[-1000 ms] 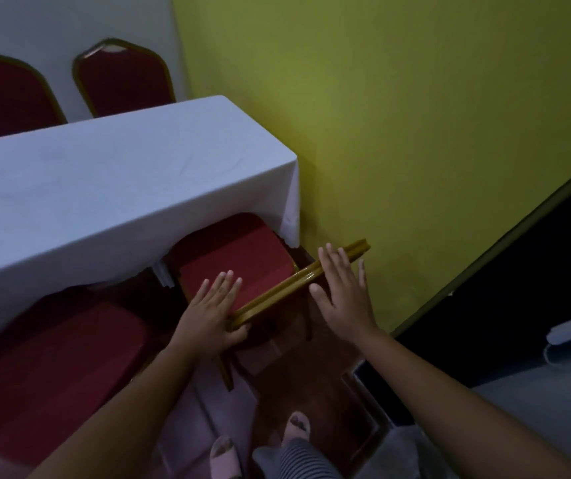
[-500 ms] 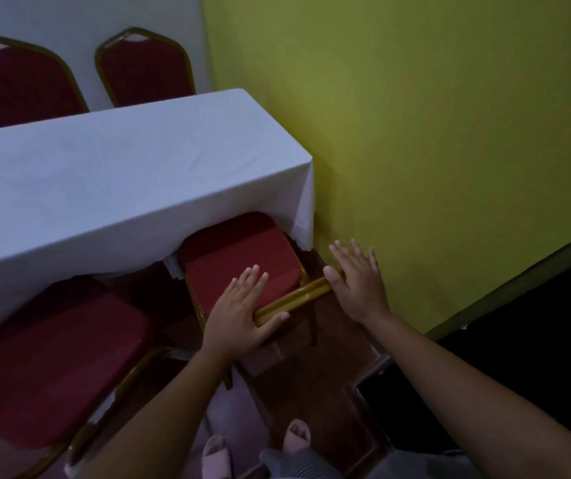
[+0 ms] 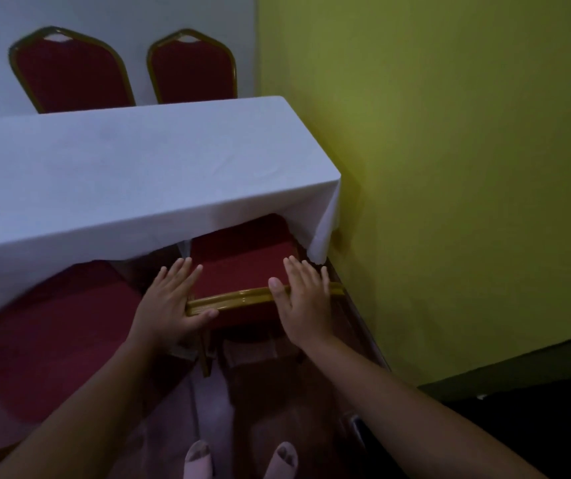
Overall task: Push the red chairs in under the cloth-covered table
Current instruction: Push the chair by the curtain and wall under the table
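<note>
- Chair (image 3: 242, 257) sits partly under the cloth-covered counter (image 3: 132, 174), directly ahead of us.
- We keep left hand (image 3: 170, 305) and right hand (image 3: 305, 302) flat, fingers (image 3: 298, 271) spread, on its gold backrest rail (image 3: 242, 298), which runs crosswise; both hands are equally near.

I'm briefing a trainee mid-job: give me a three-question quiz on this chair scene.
1. True or false: both hands rest on the gold top rail of the chair by the yellow wall.
2. How many chair backs show beyond the table?
3. Which is further under the cloth: A, the held chair's seat; B, the seat to its left?

Key: 1. True: left hand and right hand lie on it, fingers extended. 2. Two. 3. A.
</note>
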Action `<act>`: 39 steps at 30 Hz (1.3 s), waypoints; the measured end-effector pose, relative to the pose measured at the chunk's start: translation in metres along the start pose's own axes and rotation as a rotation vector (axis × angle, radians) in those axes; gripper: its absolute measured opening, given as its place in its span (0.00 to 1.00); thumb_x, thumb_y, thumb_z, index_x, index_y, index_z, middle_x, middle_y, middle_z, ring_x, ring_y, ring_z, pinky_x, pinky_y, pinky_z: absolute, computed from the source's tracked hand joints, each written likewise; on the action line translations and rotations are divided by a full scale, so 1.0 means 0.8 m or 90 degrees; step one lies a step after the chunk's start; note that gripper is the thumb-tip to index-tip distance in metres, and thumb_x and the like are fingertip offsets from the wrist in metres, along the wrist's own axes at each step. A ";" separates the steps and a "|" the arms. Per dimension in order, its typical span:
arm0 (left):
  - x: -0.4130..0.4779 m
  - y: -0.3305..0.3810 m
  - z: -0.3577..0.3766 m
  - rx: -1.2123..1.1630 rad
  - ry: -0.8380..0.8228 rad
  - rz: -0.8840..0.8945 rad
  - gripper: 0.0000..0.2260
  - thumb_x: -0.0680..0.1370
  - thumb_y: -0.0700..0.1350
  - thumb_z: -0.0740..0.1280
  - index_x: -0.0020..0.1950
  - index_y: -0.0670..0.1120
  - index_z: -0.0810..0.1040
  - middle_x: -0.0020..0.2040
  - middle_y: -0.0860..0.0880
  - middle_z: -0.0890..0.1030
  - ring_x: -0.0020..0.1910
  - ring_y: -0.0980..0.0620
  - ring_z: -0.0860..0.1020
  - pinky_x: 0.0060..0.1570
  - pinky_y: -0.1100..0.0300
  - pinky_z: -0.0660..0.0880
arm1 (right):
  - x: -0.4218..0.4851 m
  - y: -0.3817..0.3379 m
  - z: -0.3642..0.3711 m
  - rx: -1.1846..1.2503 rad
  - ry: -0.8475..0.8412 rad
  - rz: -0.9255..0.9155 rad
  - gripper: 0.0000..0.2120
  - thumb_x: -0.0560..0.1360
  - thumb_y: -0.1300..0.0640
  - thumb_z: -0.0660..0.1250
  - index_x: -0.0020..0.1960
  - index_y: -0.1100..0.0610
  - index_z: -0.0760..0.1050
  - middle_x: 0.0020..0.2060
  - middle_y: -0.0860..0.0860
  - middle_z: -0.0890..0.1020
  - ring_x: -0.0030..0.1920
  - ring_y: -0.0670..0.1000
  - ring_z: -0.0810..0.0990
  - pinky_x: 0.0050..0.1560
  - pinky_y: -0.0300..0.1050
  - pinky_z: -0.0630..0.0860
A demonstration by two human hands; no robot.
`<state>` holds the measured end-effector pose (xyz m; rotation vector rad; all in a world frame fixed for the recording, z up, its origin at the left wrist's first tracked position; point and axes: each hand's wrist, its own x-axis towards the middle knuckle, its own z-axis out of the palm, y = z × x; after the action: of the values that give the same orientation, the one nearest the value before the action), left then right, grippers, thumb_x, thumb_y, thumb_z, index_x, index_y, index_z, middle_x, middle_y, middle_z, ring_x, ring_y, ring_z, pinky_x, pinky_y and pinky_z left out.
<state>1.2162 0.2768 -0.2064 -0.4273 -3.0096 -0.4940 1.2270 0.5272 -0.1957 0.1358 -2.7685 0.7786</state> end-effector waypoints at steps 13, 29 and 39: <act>0.006 -0.001 -0.003 -0.066 0.016 -0.068 0.53 0.64 0.80 0.45 0.73 0.40 0.62 0.74 0.42 0.61 0.74 0.53 0.53 0.74 0.53 0.49 | 0.017 0.005 0.000 -0.004 -0.032 -0.050 0.33 0.79 0.37 0.41 0.71 0.56 0.67 0.70 0.51 0.72 0.72 0.52 0.65 0.73 0.58 0.54; -0.043 0.075 0.008 -0.090 0.043 -0.150 0.51 0.62 0.81 0.45 0.74 0.49 0.64 0.72 0.45 0.67 0.71 0.48 0.65 0.63 0.51 0.69 | -0.024 0.053 -0.032 0.024 -0.041 -0.096 0.30 0.80 0.39 0.45 0.70 0.56 0.69 0.69 0.50 0.72 0.71 0.50 0.66 0.73 0.54 0.57; -0.112 0.127 0.030 -0.082 0.051 -0.095 0.41 0.70 0.75 0.51 0.69 0.46 0.72 0.64 0.45 0.77 0.62 0.48 0.76 0.51 0.55 0.77 | -0.092 0.083 -0.059 0.056 0.009 -0.138 0.27 0.81 0.41 0.48 0.66 0.57 0.75 0.66 0.50 0.76 0.68 0.50 0.71 0.70 0.54 0.62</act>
<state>1.3301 0.3538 -0.2074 -0.1839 -2.9557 -0.7008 1.2982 0.6103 -0.2102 0.4373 -2.6497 0.8383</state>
